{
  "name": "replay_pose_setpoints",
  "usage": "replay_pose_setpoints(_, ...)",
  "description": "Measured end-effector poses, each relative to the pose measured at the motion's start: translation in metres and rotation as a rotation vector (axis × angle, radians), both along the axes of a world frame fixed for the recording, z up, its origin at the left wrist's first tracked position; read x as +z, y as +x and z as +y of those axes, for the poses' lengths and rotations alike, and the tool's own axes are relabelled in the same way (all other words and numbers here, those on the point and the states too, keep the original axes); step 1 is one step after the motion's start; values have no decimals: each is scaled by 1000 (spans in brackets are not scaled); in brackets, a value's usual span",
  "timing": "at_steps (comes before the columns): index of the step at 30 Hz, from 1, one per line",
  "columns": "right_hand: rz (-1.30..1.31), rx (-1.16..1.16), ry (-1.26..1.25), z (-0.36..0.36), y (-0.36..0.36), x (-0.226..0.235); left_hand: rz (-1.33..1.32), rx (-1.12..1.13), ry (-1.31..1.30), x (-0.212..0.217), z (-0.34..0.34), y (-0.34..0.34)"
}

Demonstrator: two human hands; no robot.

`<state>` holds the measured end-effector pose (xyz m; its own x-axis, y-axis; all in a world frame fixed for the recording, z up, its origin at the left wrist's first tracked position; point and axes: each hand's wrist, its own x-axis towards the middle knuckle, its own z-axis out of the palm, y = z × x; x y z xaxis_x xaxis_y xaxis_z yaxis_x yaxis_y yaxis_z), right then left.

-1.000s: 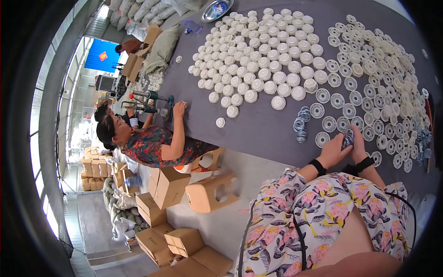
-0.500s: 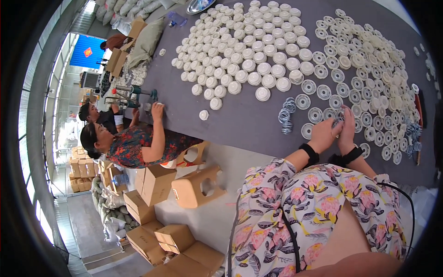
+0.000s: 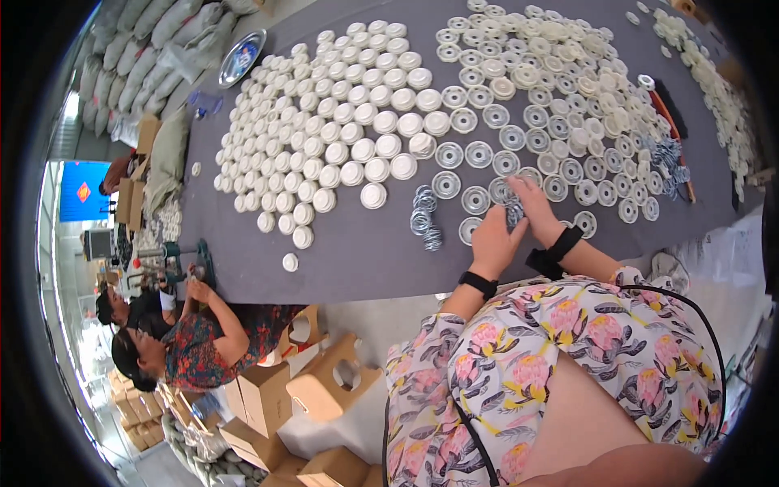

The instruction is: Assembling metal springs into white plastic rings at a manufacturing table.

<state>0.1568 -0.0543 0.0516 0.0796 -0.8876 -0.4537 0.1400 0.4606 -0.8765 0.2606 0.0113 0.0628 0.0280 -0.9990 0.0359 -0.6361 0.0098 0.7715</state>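
My left hand (image 3: 492,241) and my right hand (image 3: 533,209) are close together over the near part of the table. Their fingers are closed round a small bunch of shiny metal coil springs (image 3: 514,213), which they partly hide. Beneath and around the hands lie round white plastic discs with open ringed faces, such as this disc (image 3: 475,200). Left of my left hand, a short row of loose coil springs (image 3: 423,219) rests on the grey table (image 3: 349,268).
Domed white caps (image 3: 324,150) cover the table's left-middle. Piled discs (image 3: 560,65) spread to the right, beside more springs (image 3: 665,162) and an orange-handled brush (image 3: 667,114). A metal tray (image 3: 243,58) lies far left. Two people sit left, near a green hand-press (image 3: 203,261); cartons (image 3: 260,398) and a stool (image 3: 329,380) stand below.
My view has turned, so the table's contents sit further left. Both my hands stay together round the springs. The nearer person's hands have come together by the press.
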Motion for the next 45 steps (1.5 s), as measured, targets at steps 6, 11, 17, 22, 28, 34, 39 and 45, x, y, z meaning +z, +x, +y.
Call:
replay_pose_setpoints(6,348,130,-377,5,15,43,169,184,-169,-37,-3,-7)
replay_pose_setpoints(11,380,224,-737,-11,12,23,1347,132,890,-15,-6,5)
replay_pose_setpoints(17,31,-57,-144,-6,12,-2,138,47,189,-2,8,2)
replay_pose_setpoints(22,51,24,-31,3,7,-10,-19,0,102,-4,9,7)
replay_pose_setpoints(28,56,107,78,10,1,-9,-216,-99,153,9,2,10)
replay_pose_setpoints(34,-26,137,-393,-11,6,21,1154,13,968,12,3,10)
replay_pose_setpoints(39,107,71,-544,-15,14,38,1941,-298,1144,17,-2,15)
replay_pose_setpoints(45,209,1,-323,-8,1,15,893,87,528,4,7,7)
